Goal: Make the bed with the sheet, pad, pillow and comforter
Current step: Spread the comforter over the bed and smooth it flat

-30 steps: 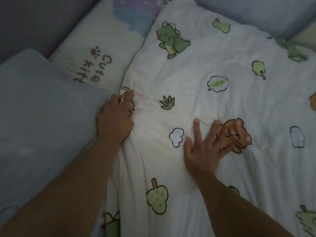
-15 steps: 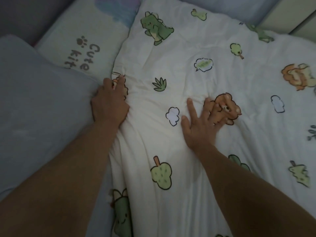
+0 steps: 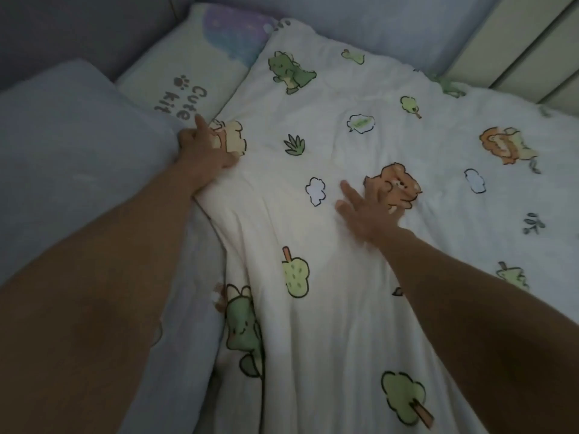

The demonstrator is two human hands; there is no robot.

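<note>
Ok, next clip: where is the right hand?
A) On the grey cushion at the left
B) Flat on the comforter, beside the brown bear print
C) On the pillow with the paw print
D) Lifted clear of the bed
B: the right hand lies with its fingers spread on the comforter, reaching the brown bear print, well away from the pillow.

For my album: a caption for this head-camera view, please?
Left hand at the edge of the animal-print comforter, right hand flat on it, pillow alongside.
</note>
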